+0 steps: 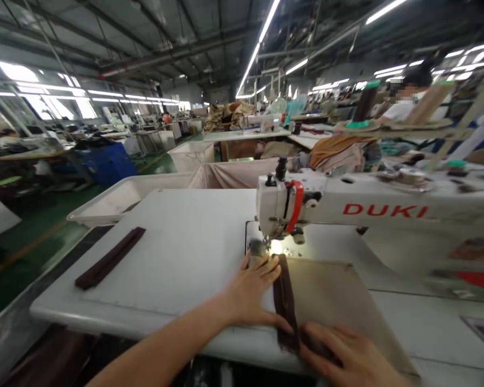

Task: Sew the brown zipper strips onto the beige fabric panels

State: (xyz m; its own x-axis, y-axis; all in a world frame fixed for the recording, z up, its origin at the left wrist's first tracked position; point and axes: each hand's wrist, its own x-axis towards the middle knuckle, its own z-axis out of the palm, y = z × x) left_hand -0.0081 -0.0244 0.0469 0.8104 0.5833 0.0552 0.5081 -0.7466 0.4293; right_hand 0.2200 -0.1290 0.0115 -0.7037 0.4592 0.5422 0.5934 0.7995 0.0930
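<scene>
A dark brown strip [283,293] lies along the left edge of a tan fabric panel [334,295], its far end by the lit needle area of a white sewing machine [280,209]. My left hand [252,293] is spread flat, fingertips near the presser foot and thumb resting on the strip. At the strip's near end, my right hand [342,352] has its thumb and fingers on the brown material, pinching it against the panel; part of that grip is hidden.
Another dark brown strip [110,259] lies on the left of the white table [185,242]. Beyond the table is a white bin [125,199]. The machine arm spans the right side, with thread cones above. A person [407,102] sits at the back right.
</scene>
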